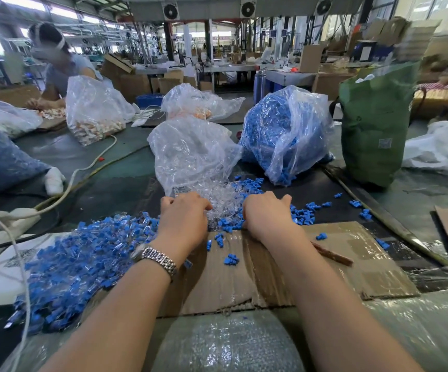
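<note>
- The person is working at the far edge of the cardboard sheet (324, 264), which is lying on the surface; both hands are reaching forward, toward 12 o'clock
- The left hand (183, 214) is resting back-up on the clear pieces (224, 202), which are spilling out of the clear bag (190, 154) at 12 o'clock; its fingers are bending down into them, and I cannot tell if they are pinching one, because the fingertips are hidden
- The right hand (268, 213) is lying at 3 o'clock of the left one, near but apart from it; its fingers are curling over the loose blue caps (304, 213), and again I cannot tell whether one is being held
- The step in hand is looking like the picking: one clear piece and one blue cap, probably for joining together
- The blue-and-clear pieces (83, 253) are lying in a heap at 8 o'clock of the left hand, so I am judging them as finished ones
- The next move is probably calling for a fine pinch on only one piece in each hand, then lifting both and lining them up before pressing
- The blue bag (284, 132) at 1 o'clock and the green bag (376, 124) at 2 o'clock are standing further back
</note>
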Tool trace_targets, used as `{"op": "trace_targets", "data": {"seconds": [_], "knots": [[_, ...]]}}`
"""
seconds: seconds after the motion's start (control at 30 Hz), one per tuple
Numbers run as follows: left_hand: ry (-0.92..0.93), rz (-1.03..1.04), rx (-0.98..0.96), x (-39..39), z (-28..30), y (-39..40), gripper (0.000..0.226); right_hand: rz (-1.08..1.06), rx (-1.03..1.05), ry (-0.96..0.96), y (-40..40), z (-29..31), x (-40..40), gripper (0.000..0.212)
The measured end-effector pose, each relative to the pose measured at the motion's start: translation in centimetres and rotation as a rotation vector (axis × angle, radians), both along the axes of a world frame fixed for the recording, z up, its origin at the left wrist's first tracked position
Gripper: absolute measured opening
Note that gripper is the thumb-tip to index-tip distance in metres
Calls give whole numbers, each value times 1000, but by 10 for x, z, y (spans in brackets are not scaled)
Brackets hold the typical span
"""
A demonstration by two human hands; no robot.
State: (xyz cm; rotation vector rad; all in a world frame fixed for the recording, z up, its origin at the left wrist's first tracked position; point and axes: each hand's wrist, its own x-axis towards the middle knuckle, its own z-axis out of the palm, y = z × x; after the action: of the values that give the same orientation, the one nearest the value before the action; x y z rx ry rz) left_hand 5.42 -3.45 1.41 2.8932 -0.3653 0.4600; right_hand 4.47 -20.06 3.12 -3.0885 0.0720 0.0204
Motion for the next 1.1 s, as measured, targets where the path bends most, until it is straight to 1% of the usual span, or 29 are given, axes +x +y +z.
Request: {"op": "trace_targets", "data": {"seconds": [0.1,0.2,0.27,0.33,0.4,0.43,0.53,0.57,0.67,0.83,0.9,0.97,1.1], "knots": [[15,-5,71,9,-8,-5,26,15,17,1,2,-10,4,17],[1,-12,21,12,-13,-6,16,19,38,-25,1,-13,7,9],[-12,-17,-18,11,-14,-6,8,20,32,-24,0,-15,8,11],[-23,-26,-35,9,-16,-5,12,32,20,-18,-2,-16,6,12],[-61,-36,-41,7,-18,-5,17,50,-3,-37,-6,-18,4,4],[-81,-41,-45,7,-17,-4,18,55,-8,-43,-8,-19,3,3],[-75,-67,-56,6,-15,-2,15,63,-9,-58,-12,-19,0,13],[-56,-76,-56,6,-15,-1,12,68,-23,-71,-12,-19,-1,14],[-19,-86,-45,3,-16,-3,15,80,-48,-104,-10,-18,-2,19],[-40,-107,-72,-1,-19,-2,6,87,2,-91,-10,-18,-3,25],[-33,-121,-58,-3,-21,-1,4,83,17,-111,-11,-19,-2,24],[-29,-119,-82,-6,-22,1,11,55,90,-146,-12,-17,0,22],[26,-165,-289,-10,-18,5,15,46,410,-148,-15,-14,0,18]]}}
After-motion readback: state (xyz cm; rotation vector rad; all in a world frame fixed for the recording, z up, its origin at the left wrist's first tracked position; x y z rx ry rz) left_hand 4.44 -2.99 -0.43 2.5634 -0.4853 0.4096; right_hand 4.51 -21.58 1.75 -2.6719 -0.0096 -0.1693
